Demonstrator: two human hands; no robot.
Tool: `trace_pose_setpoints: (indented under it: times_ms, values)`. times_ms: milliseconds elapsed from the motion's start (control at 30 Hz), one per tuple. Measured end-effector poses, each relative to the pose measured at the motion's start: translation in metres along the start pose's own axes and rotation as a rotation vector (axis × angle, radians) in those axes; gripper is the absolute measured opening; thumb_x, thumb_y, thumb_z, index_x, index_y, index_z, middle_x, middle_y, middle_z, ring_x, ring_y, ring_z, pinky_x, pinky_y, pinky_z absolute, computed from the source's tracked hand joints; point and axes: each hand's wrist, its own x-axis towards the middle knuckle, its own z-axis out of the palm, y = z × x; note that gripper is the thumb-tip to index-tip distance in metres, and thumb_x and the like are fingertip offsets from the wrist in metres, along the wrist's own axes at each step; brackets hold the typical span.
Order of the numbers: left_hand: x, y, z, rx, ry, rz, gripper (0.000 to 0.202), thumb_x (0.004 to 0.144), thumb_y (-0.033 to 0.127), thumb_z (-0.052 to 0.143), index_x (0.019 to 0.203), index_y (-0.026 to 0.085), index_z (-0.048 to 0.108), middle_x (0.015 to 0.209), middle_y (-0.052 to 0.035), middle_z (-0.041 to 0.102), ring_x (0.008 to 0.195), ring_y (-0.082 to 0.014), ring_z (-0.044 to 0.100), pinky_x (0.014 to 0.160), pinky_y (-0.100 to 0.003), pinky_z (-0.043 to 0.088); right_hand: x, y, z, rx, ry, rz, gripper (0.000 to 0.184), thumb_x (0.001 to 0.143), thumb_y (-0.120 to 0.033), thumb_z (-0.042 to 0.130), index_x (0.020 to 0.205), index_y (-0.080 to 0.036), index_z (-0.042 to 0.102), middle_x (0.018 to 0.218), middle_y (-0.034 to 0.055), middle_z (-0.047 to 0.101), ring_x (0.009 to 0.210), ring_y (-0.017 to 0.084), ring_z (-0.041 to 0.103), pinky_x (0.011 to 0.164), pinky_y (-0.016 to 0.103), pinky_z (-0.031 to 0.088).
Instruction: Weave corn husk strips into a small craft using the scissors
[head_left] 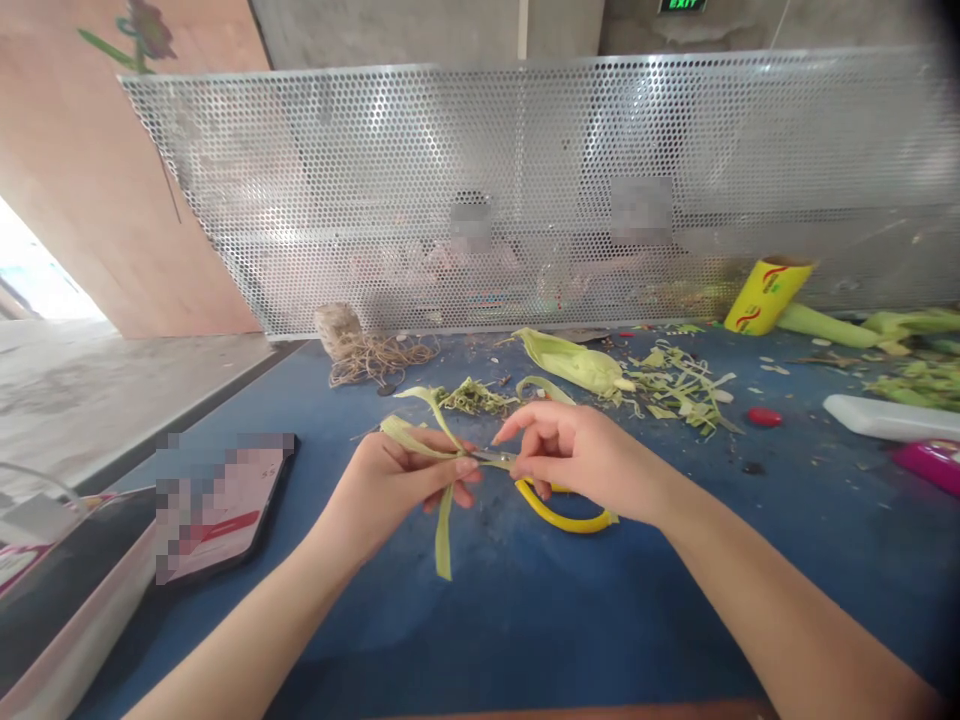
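Note:
Pale green corn husk strips (444,540) are pinched between the thumb and fingers of my left hand (409,470). One strip hangs down below the fingers and others stick up to the left. My right hand (566,450) is closed around yellow-handled scissors (566,520), whose large lower loop shows beneath the palm. The short metal blades point left and meet the strips at my left fingertips; how far apart the blades are I cannot make out. Just beyond the hands lie a small heap of shredded husk (476,396) and a husk-wrapped corn cob (577,365).
A phone (232,510) lies at left on the blue table (465,640). Behind are a twine bundle (375,358), husk scraps (682,390), and a yellow roll (769,295) by a perforated metal screen (375,200). At right are a red oval piece (764,417) and a white object (892,417).

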Motion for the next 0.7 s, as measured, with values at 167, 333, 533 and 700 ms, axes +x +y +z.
trace_pose_setpoints:
  times_ms: [167,333,533,700]
  values:
    - [-0.003,0.000,0.002,-0.093,-0.187,0.000,0.076,0.064,0.017,0.068,0.128,0.014,0.027,0.059,-0.0028,0.068,0.051,-0.0157,0.062,0.039,-0.017,0.037,0.002,0.004,0.006,-0.068,-0.062,-0.048,0.046,0.076,-0.035,0.057,0.119,-0.025,0.045,0.088,0.0028,0.059,0.068,0.011,0.054,0.062,0.025,0.046]
    - [-0.007,0.001,0.006,-0.066,-0.269,-0.050,0.102,0.067,0.020,0.066,0.135,0.014,-0.010,0.064,-0.0063,0.070,0.056,-0.0196,0.065,0.040,-0.020,0.042,0.002,0.002,0.023,-0.097,-0.025,-0.136,0.029,0.077,-0.035,0.056,0.103,-0.022,0.061,0.072,0.0000,0.059,0.061,0.010,0.050,0.058,0.022,0.043]
    - [-0.009,0.003,0.008,-0.003,-0.157,-0.095,0.116,0.064,0.022,0.069,0.133,0.017,-0.024,0.058,-0.0025,0.069,0.042,-0.0188,0.061,0.033,-0.020,0.040,0.003,0.006,0.031,-0.110,0.146,-0.286,0.013,0.076,-0.028,0.057,0.079,-0.021,0.067,0.073,-0.0002,0.063,0.066,0.011,0.056,0.063,0.022,0.044]
    - [-0.011,0.004,0.010,-0.040,-0.113,-0.045,0.111,0.060,0.019,0.073,0.137,0.018,-0.008,0.052,0.0008,0.066,0.043,-0.0188,0.062,0.031,-0.016,0.037,0.007,0.007,0.030,0.183,0.077,-0.101,0.012,0.074,-0.029,0.059,0.081,-0.019,0.060,0.063,-0.0028,0.056,0.052,0.008,0.052,0.052,0.021,0.045]
